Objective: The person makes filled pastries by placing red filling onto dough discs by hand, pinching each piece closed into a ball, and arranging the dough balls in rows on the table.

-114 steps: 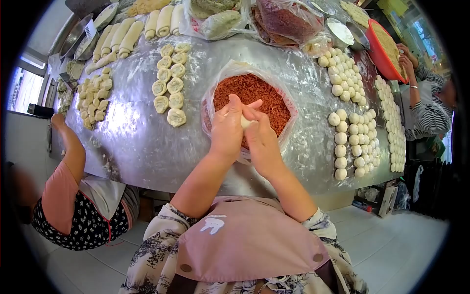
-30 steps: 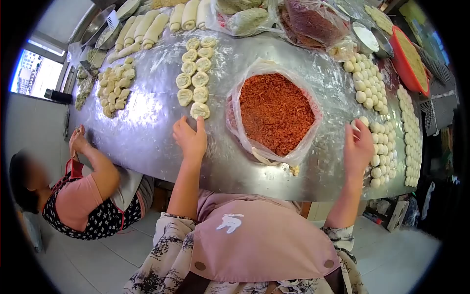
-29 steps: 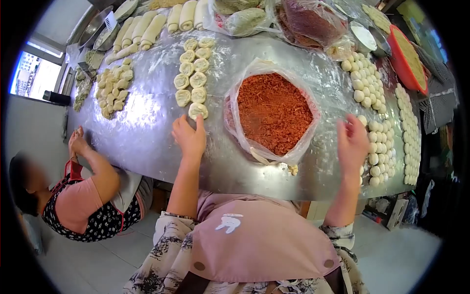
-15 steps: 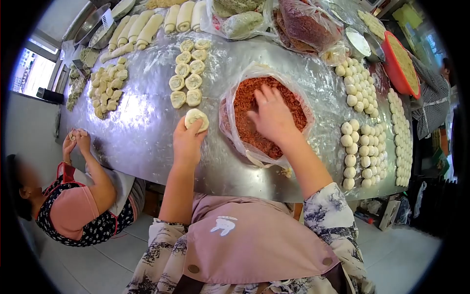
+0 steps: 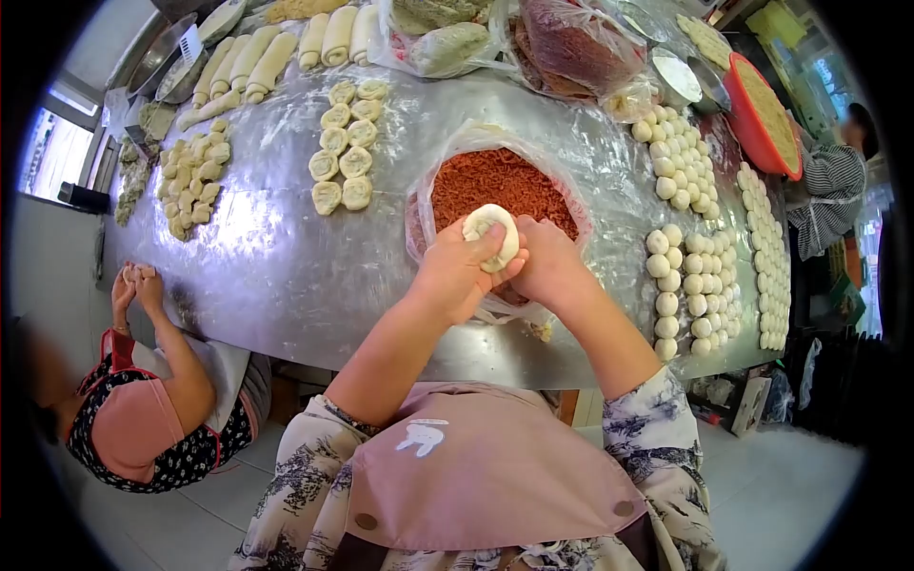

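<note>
My left hand [image 5: 455, 276] grips a round, cupped piece of dough [image 5: 473, 226] above the near part of the filling bag, its thumb pressed into the hollow. Right beside it is my right hand [image 5: 552, 266], with its fingers curled in toward the dough; whatever they hold is hidden. Beneath and behind both hands, a clear plastic bag [image 5: 571, 186] stands open on the metal table [image 5: 276, 276]. Crumbly red-brown filling [image 5: 495, 181] fills it. To the left, two columns of flattened dough pieces [image 5: 341, 152] with swirled tops lie on the table.
Rows of round dough balls [image 5: 700, 285] cover the right side. Dough rolls [image 5: 243, 62], bagged fillings [image 5: 571, 43] and a red basin [image 5: 762, 119] line the back. Cut dough lumps [image 5: 193, 176] lie left. A co-worker [image 5: 152, 409] handles dough at the left edge; another person stands far right.
My left hand has brought the dough rightward to the bag's near side. My right hand has left the filling and curled up beside the dough. The view has shifted slightly.
</note>
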The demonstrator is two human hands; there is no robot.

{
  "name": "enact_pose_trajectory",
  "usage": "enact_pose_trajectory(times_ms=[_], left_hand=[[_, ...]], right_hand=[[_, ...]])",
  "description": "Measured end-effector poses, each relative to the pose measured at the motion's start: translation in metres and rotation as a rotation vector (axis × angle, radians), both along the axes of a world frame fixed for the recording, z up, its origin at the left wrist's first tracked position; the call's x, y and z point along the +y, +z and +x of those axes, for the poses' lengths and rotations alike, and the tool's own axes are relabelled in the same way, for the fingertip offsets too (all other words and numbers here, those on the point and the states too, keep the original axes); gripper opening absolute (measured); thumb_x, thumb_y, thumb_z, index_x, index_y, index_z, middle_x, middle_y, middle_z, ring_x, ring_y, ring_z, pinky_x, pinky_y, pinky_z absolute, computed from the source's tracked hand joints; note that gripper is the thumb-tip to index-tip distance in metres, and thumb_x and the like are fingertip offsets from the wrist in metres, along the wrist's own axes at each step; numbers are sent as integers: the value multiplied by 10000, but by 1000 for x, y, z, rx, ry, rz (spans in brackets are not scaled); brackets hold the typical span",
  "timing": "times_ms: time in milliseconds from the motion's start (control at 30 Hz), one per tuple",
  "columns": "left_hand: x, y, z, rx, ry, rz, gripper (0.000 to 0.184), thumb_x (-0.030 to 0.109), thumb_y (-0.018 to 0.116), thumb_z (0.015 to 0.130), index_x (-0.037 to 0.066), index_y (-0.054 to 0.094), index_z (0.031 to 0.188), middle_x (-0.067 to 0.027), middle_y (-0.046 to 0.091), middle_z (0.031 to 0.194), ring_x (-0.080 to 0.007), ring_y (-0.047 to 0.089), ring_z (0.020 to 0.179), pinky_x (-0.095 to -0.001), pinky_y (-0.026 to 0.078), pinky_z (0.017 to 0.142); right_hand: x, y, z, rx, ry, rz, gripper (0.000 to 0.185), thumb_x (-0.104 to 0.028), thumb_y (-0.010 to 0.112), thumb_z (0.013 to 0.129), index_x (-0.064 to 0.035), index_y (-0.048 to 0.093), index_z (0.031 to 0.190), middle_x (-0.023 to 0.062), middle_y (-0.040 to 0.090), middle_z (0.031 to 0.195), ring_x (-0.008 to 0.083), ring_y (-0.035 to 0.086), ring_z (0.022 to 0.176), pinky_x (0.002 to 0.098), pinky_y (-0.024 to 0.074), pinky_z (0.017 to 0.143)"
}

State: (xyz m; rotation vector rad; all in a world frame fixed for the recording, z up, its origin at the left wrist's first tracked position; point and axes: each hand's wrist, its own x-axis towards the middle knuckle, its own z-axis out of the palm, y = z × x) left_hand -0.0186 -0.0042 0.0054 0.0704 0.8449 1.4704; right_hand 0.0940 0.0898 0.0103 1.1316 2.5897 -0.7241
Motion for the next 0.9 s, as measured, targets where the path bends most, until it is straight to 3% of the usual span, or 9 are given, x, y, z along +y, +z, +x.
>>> enact_pose_trajectory(times_ms=[167, 367, 500, 600, 700, 800, 900], left_hand=[[14, -10, -7, 62, 146, -84, 227, 82, 554, 933, 20, 522, 1150, -127, 599, 1045, -208, 613, 913, -296, 545, 790], [16, -15, -9, -186, 53, -2, 255, 106, 473, 968, -1, 480, 1200, -131, 551, 1121, -233, 585, 996, -341, 524, 877], [21, -24, 0, -60, 43, -25, 253, 141, 453, 982, -12, 474, 1182, -130, 543, 1123, -235, 583, 1002, -368, 521, 887], [22, -22, 0, 46, -4, -104, 241, 136, 454, 980, -11, 475, 1171, -120, 547, 1123, -226, 576, 1018, -374, 521, 886], [25, -21, 3, 16, 50, -103, 256, 170, 397, 1001, 3, 476, 1179, -110, 548, 1140, -218, 561, 1057, -391, 506, 892], [27, -18, -3, -230, -5, 21, 312, 245, 336, 1019, 32, 479, 1197, -91, 577, 1086, -187, 595, 962, -373, 496, 901], [26, -11, 1, -192, 15, 82, 362, 287, 281, 1028, 39, 478, 1204, -84, 580, 1075, -179, 587, 954, -378, 484, 912]], right_hand=[[25, -5, 5, 55, 135, 31, 182, -177, 674, 772, -46, 661, 899, 167, 654, 853, 354, 636, 835, 435, 506, 761], [44, 2, 12, 281, 40, 33, 170, -150, 677, 775, -45, 657, 907, 195, 650, 830, 361, 625, 833, 434, 493, 754], [43, 23, 14, 384, -101, -110, 204, -138, 701, 793, -23, 650, 954, 121, 634, 759, 224, 582, 690, 333, 473, 660], [38, 40, 11, 383, -211, -204, 227, -202, 701, 793, -52, 652, 955, 152, 637, 769, 304, 610, 727, 387, 474, 685], [33, 45, 8, 494, -163, -234, 220, -112, 692, 798, -26, 655, 997, 102, 630, 785, 182, 577, 704, 296, 474, 669], [28, 36, 1, 494, 1, -72, 239, -76, 682, 789, -21, 654, 1020, 102, 639, 852, 181, 610, 770, 300, 487, 693], [23, 30, -1, 536, 27, -72, 263, -41, 671, 780, -32, 656, 1042, 103, 641, 908, 177, 625, 823, 301, 495, 704]])
